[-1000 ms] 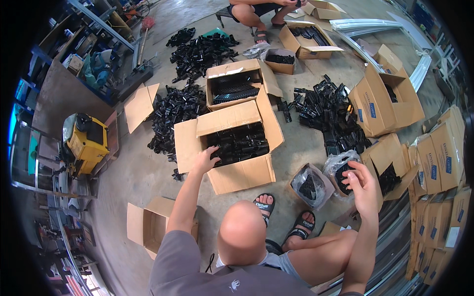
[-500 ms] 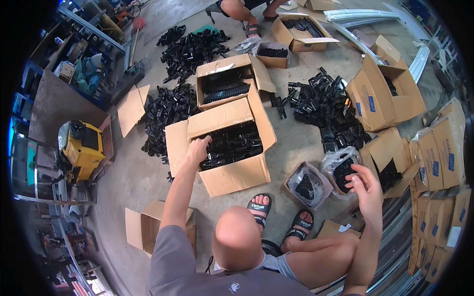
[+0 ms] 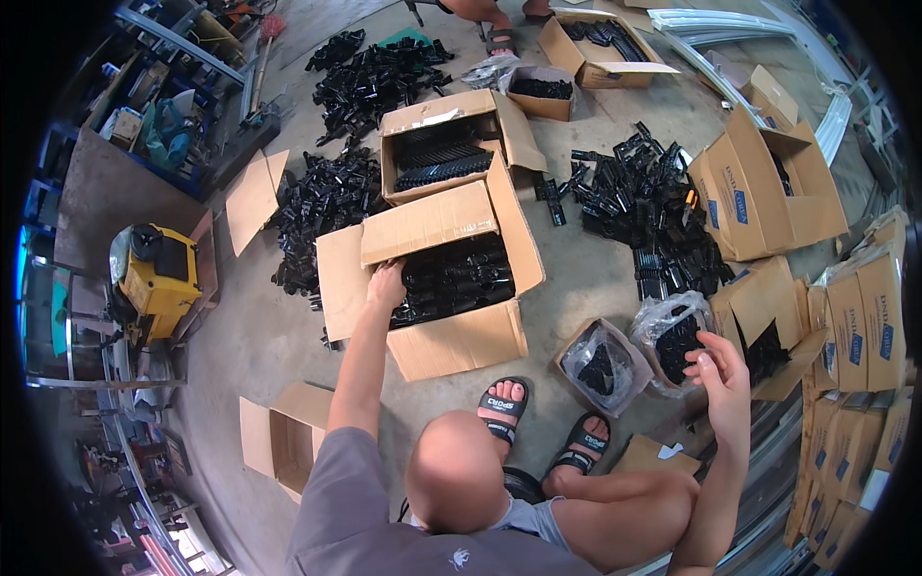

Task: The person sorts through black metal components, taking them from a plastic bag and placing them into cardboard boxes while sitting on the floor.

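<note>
My left hand [image 3: 387,284] reaches over the left side of an open cardboard box [image 3: 459,352], its fingertips hidden among the black plastic parts [image 3: 456,278] packed inside. Whether they grip one of these parts is not visible. My right hand [image 3: 722,371] hovers at the right, fingers bent and apart, with nothing seen in it. Just beyond its fingertips stands a container lined with clear plastic [image 3: 645,331], holding small black pieces [image 3: 678,348]. Beside that, a small box with a plastic liner [image 3: 624,384] holds more small black pieces [image 3: 597,370].
Heaps of black parts lie on the floor at left [image 3: 327,216] and right [image 3: 648,202]. A second filled box [image 3: 437,113] stands behind mine. Open cartons [image 3: 759,206] line the right side; a yellow machine [image 3: 163,288] stands left. Another person's foot [image 3: 500,40] shows at the far edge.
The view has shifted slightly. My left hand has sunk a little deeper at the box's left side, its fingers now less visible. The right hand keeps much the same pose.
</note>
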Tool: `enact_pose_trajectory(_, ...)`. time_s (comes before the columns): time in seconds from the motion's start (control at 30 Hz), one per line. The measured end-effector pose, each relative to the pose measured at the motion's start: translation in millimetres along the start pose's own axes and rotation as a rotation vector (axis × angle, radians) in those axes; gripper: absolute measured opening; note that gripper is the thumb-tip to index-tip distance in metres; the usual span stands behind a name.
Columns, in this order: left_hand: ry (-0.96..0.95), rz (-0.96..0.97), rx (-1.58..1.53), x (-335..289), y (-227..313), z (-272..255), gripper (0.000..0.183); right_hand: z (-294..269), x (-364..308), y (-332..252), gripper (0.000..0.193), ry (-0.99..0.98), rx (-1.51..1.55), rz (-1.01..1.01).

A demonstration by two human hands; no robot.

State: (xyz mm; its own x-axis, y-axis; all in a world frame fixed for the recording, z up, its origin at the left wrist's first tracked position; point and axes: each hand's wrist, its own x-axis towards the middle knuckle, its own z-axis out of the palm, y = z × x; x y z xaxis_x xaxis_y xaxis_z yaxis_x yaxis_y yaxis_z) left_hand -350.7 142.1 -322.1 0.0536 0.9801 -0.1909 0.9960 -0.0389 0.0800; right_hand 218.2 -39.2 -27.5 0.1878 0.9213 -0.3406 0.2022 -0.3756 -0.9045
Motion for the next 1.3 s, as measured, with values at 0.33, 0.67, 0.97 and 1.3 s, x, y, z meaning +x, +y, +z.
enact_pose_trajectory(0.33, -0.271, -0.054, -0.064, 31, 28, 3, 0.067, -1, 7, 14, 0.035, -0.003, -0.011, 0.036)
enact_pose_trajectory(0.67, 0.402, 0.136, -0.441, 100, 23, -123, 0.056, -2, 15, 16, 0.034, 0.015, -0.069, 0.057)
enact_pose_trajectory(0.97, -0.104, -0.170, -0.091, 148, 43, -82, 0.106, 11, 22, 27, 0.032, -0.065, -0.017, 0.085)
enact_pose_trajectory(1.3, 0.257, 0.002, -0.178, 118, 40, -91, 0.068, 2, 27, 33, 0.030, -0.070, 0.017, 0.076)
